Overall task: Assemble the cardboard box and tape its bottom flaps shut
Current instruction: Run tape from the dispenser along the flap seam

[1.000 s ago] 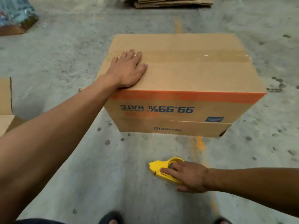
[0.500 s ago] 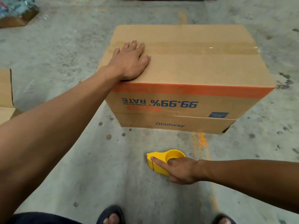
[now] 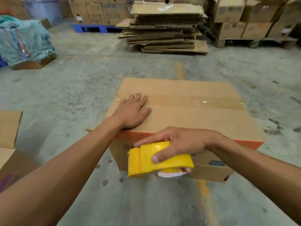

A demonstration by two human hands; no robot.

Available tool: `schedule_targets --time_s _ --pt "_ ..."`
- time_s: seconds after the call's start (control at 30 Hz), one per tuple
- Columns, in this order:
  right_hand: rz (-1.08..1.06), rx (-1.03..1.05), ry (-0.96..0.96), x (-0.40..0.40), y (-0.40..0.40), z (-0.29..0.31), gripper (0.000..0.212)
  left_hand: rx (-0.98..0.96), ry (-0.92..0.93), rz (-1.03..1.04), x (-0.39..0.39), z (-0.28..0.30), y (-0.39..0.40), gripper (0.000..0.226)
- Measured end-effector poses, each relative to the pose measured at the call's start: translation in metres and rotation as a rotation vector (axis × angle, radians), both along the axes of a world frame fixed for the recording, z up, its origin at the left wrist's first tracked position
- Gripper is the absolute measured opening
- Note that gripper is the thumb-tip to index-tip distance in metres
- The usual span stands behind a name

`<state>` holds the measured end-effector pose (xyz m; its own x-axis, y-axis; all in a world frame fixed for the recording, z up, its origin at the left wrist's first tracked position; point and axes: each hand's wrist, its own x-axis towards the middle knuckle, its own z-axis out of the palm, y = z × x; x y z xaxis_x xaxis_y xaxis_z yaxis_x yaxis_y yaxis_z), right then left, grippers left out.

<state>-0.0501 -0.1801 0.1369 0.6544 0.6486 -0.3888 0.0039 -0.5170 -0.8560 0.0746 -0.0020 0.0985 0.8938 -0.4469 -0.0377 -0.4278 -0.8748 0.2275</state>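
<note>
A brown cardboard box (image 3: 203, 118) with an orange stripe stands on the concrete floor, its closed flaps facing up. A strip of clear tape (image 3: 195, 100) runs along the centre seam. My left hand (image 3: 132, 110) lies flat on the box top near its left edge, fingers spread. My right hand (image 3: 177, 142) grips a yellow tape dispenser (image 3: 156, 160) in the air in front of the box's near side, level with the orange stripe. The tape roll (image 3: 171, 174) shows under the dispenser.
A stack of flattened cardboard (image 3: 164, 31) lies on the floor behind the box. Stacked cartons on pallets (image 3: 254, 18) line the back wall. A bundle of cloth (image 3: 24, 41) sits far left. Another open carton (image 3: 8, 144) stands at my left.
My right hand has lifted the yellow tape dispenser off the floor up to the box's near side. The view has tilted up. My left hand stays flat on the box.
</note>
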Motion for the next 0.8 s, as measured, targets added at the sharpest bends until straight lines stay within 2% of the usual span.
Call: schedule_targets --time_s 0.1,0.17,0.3,0.4,0.5,0.57,0.63,0.73,0.8 --pt "-0.159 0.185 -0.203 0.037 -0.027 0.064 0.046 -0.165 0.154 0.111 -0.01 0.015 0.002 0.057" --pt "-0.244 0.21 -0.195 0.062 -0.045 0.081 0.043 -0.156 0.077 0.052 -0.011 0.013 0.003 0.067" --pt "-0.393 0.213 -0.114 0.086 -0.069 0.067 0.046 -0.135 0.116 0.024 0.011 0.003 0.005 0.061" --pt "-0.411 0.264 -0.066 0.082 -0.079 0.048 0.056 -0.223 0.119 -0.021 0.008 0.007 0.006 0.052" --pt "-0.449 0.319 -0.037 0.082 -0.089 0.04 0.07 -0.387 0.057 -0.043 0.006 0.012 0.003 0.039" --pt "-0.48 0.351 -0.034 0.082 -0.094 0.037 0.072 -0.54 0.039 0.021 0.005 0.019 -0.004 0.028" --pt "-0.497 0.396 -0.016 0.082 -0.095 0.036 0.072 -0.767 0.2 0.132 0.001 0.03 -0.013 0.033" --pt "-0.511 0.441 -0.011 0.082 -0.099 0.033 0.073 -1.082 0.751 0.338 -0.006 0.05 -0.029 0.044" --pt "-0.526 0.462 -0.011 0.083 -0.102 0.031 0.071 -1.16 0.985 0.387 -0.011 0.053 -0.038 0.048"
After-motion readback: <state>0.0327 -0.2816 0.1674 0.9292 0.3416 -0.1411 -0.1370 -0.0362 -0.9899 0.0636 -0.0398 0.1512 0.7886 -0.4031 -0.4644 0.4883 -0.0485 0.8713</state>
